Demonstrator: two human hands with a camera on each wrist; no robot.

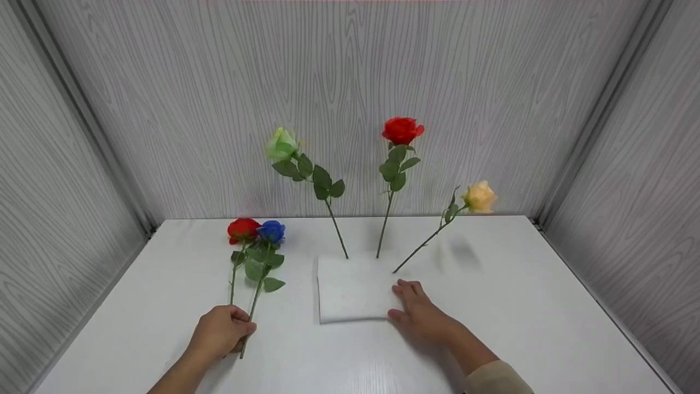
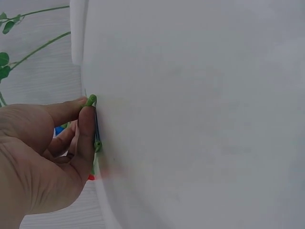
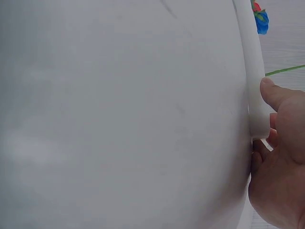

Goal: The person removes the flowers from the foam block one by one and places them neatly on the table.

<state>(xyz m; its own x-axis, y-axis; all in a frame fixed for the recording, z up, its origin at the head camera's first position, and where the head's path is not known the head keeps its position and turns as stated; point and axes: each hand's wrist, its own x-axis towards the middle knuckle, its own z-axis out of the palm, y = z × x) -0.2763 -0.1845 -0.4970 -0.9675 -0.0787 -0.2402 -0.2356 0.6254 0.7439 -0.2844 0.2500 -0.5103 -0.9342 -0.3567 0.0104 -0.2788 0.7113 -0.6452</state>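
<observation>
My left hand point(image 1: 221, 331) pinches the lower stem of a blue rose point(image 1: 271, 231) between thumb and forefinger. A red rose point(image 1: 243, 230) lies beside it, its stem passing under the same hand; a second stem end point(image 2: 97, 145) shows below the forefinger in the left wrist view. My right hand point(image 1: 424, 314) rests at the right edge of a flat white block point(image 1: 355, 290), fingers spread, thumb at its near corner. From the block's far and right edges rise a pale green rose point(image 1: 281, 145), another red rose point(image 1: 402, 131) and a leaning yellow rose point(image 1: 480, 197).
Everything lies on a white table point(image 1: 306, 361). Grey wood-grain panels stand at the back point(image 1: 219, 109), the left point(image 1: 54, 164) and the right point(image 1: 645, 180). The upright roses reach up before the back panel.
</observation>
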